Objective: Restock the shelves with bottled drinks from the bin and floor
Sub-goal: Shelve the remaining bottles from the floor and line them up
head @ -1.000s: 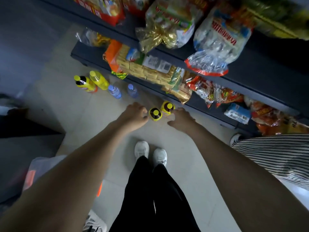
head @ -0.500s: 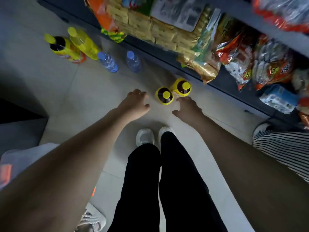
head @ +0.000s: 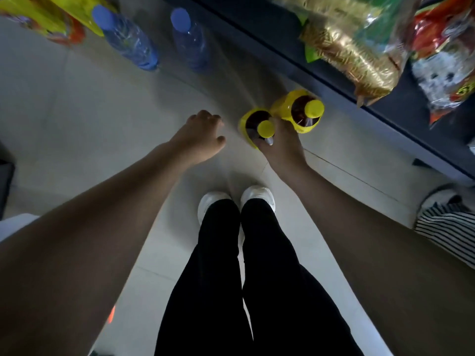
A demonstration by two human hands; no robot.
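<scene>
Two yellow-labelled bottles of dark drink with yellow caps stand on the tiled floor beside the bottom shelf (head: pixel 341 86). My right hand (head: pixel 281 147) grips the neck of the nearer bottle (head: pixel 253 120), thumb just under its cap and fingers between the two bottles. The farther bottle (head: pixel 299 111) stands touching it on the right. My left hand (head: pixel 201 136) hovers just left of the near bottle, fingers loosely curled and holding nothing. Two clear water bottles with blue caps (head: pixel 126 39) (head: pixel 190 41) stand further off on the floor.
More yellow bottles (head: pixel 38 16) lie at the top left edge. Snack bags (head: pixel 359 52) overhang the dark bottom shelf. A person's striped garment (head: pixel 447 229) and shoe (head: pixel 434 199) are at the right. My white shoes (head: pixel 213 201) stand below the hands.
The view has dropped closer to the floor. My right hand moved forward from beside the near yellow bottle and took hold of its neck. My left hand stayed to its left.
</scene>
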